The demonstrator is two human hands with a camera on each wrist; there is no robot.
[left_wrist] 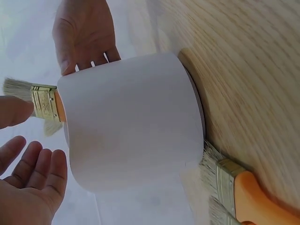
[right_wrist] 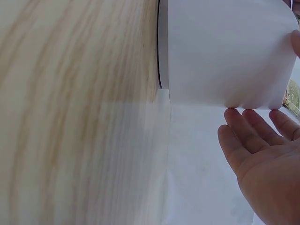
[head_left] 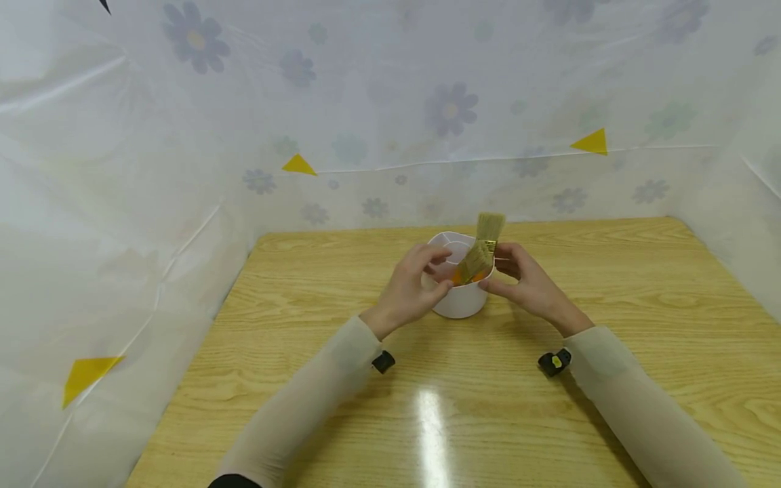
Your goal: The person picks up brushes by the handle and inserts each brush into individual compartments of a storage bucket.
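A white pot (head_left: 459, 302) stands on the wooden table, with a paintbrush (head_left: 491, 229) upright in it, bristles up. Another paintbrush (head_left: 472, 263) leans beside it, and orange shows inside the pot. My left hand (head_left: 411, 285) is at the pot's left rim, fingers loosely bent and thumb apart from them, holding nothing. My right hand (head_left: 527, 281) holds the pot's right side near the rim, fingertips (right_wrist: 232, 117) against the wall and thumb at the near side. In the left wrist view, orange-handled paintbrushes (left_wrist: 253, 197) lie beside the pot's base; the head view hides them.
The wooden table (head_left: 293, 407) reaches back to a pale flowered plastic sheet (head_left: 390, 102). More sheeting hangs at left and right. Yellow tape triangles (head_left: 299, 165) are stuck on it. Small black devices (head_left: 554, 362) sit at both wrists.
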